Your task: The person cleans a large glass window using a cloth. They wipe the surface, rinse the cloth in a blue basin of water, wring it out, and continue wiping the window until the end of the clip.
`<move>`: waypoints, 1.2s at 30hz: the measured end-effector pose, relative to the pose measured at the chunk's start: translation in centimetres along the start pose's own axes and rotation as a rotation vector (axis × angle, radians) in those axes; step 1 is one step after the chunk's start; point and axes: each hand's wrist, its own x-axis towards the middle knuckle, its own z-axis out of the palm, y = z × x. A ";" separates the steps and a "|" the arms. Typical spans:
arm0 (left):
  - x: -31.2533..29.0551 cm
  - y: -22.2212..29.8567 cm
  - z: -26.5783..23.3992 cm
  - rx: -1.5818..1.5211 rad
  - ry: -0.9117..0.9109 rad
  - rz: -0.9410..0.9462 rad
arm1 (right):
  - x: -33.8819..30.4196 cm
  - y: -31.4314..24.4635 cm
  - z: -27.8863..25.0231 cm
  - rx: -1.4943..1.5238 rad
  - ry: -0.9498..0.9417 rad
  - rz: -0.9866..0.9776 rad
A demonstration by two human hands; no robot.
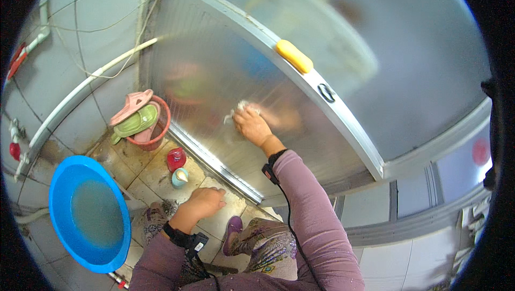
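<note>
My right hand (252, 123) presses a crumpled whitish cloth (241, 107) against the frosted panel (214, 60) of a metal-framed partition. The fingers are wrapped over the cloth and hide most of it. Lower down, my left hand (205, 203) hangs in front of my knees, its fingers loosely bent and a little apart, with nothing visible in them. On the tiles beyond it stand a small light-blue bottle (180, 177) with a pale top and a red container (176, 159).
A blue basin (59, 205) of cloudy water stands at the left. Behind it, a red bucket (166, 116) holds pink and green slippers (138, 122). A yellow soap-like bar (294, 56) and a small black loop (325, 93) rest on the metal rail (351, 124). A white pipe (70, 99) runs along the wall.
</note>
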 end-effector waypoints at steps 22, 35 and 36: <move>-3.8 1.1 5.8 -0.561 -0.072 -0.047 | -21.5 4.1 -23.3 -0.307 0.613 1.052; -4.9 9.0 7.3 -0.627 -0.204 -0.118 | -25.0 4.9 -23.3 -0.261 0.495 0.949; -5.2 9.1 7.5 -0.668 -0.216 -0.128 | -26.4 4.4 -23.7 -0.278 0.533 0.962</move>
